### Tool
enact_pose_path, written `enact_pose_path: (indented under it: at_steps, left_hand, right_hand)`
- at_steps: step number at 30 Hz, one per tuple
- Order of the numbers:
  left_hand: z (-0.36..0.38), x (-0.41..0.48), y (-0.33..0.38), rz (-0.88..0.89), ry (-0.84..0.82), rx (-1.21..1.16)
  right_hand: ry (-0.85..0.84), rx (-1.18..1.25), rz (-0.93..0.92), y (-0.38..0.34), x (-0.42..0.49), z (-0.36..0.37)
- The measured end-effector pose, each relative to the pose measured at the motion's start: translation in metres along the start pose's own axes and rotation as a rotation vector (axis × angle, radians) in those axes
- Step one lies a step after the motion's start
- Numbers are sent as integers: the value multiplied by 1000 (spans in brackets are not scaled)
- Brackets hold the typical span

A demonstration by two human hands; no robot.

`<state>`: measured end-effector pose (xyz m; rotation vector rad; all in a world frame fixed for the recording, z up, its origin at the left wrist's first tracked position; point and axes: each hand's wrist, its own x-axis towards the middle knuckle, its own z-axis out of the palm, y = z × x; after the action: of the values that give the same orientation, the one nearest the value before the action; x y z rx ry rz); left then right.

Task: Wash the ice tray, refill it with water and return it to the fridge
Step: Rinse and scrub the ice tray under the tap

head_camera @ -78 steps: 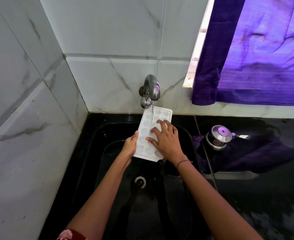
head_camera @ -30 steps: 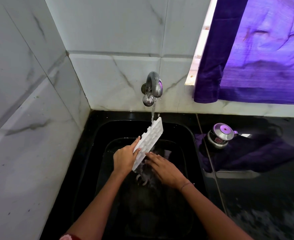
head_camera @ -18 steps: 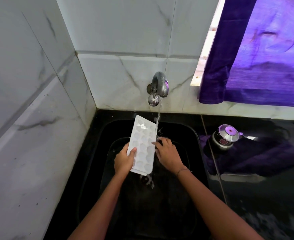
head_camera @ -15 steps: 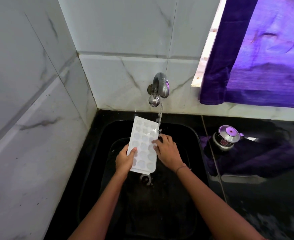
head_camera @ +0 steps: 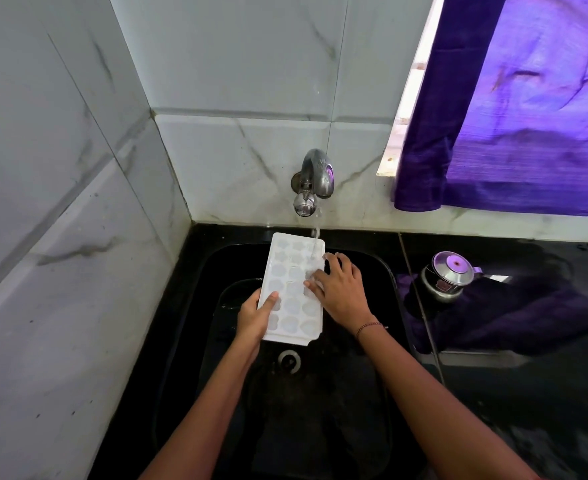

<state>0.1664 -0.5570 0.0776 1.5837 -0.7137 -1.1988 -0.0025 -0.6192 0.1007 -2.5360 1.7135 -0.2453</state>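
The black sink (head_camera: 382, 306) is sitting in the corner of a tiled wall, with the metal tap (head_camera: 311, 181) mounted on the back wall above its far rim, so anything being rinsed has to be brought up under the spout. A stream of water (head_camera: 316, 242) is falling from that spout onto the far right corner of the white ice tray (head_camera: 294, 289).

The person is holding the tray over the basin, cavities facing up, long axis running away from the body and the far end reaching toward the tap; spilled water is therefore dropping into the basin, toward the drain (head_camera: 289, 360) just below the near end.

The left hand (head_camera: 256, 317) is gripping the tray's near left edge, thumb lying on the top face (this is the supporting hold). The right hand (head_camera: 341, 289) is spread open, fingers resting on the right-hand cavities beside the stream, apparently rubbing them clean rather than clasping anything.

A small steel vessel (head_camera: 450, 275) is standing on the wet counter to the right, well apart from the work. Judged from this, the washing step is under way; refilling is not yet done.
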Motion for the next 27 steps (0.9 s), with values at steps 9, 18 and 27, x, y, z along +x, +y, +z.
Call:
enact_pose_path:
  at_steps: [9,18,27]
  left_hand:
    - [4,1,5,-1,-41,-18]
    - [14,4,8,-6,-72,-7]
    - [15,1,11,-14,-98,-4]
  right_hand:
    - [49,2,-16,9,2,-5]
    - [56,27,-63,0,10,-12]
    - [21,21,-57,2,7,-13]
